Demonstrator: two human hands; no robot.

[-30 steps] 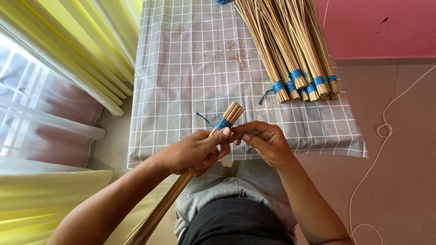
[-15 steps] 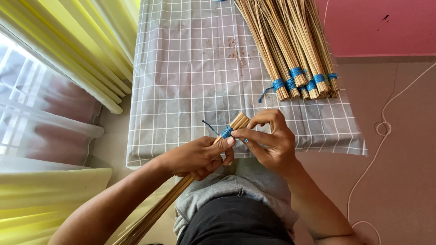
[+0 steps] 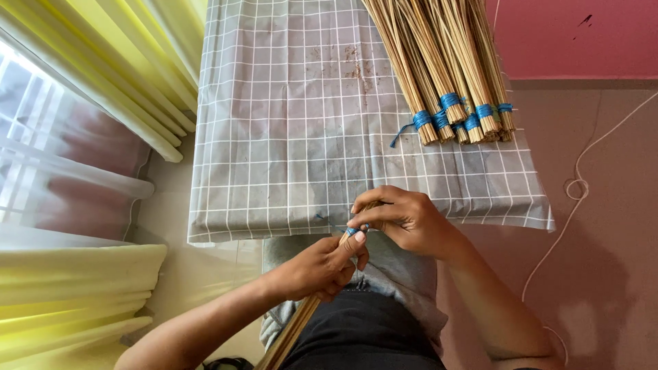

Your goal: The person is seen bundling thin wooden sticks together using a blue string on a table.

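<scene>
My left hand (image 3: 321, 266) grips a thin bundle of tan sticks (image 3: 291, 332) that runs down and left past my lap. A blue band (image 3: 351, 231) is wound near the bundle's upper end. My right hand (image 3: 404, 220) covers that end, its fingertips pinching the blue band right above my left thumb. A short loose tail of blue string (image 3: 322, 219) pokes out to the left over the cloth edge. Both hands hover at the near edge of a grey checked cloth (image 3: 288, 137).
Several finished stick bundles tied with blue bands (image 3: 445, 75) lie at the cloth's far right. Yellow curtains (image 3: 130, 82) and a window are on the left. A white cord (image 3: 576, 185) trails over the pinkish floor at right, below a pink wall (image 3: 582, 34).
The bundle's tied end has dropped lower and nearer to my lap. My right hand has closed over the bundle tip and the blue band.
</scene>
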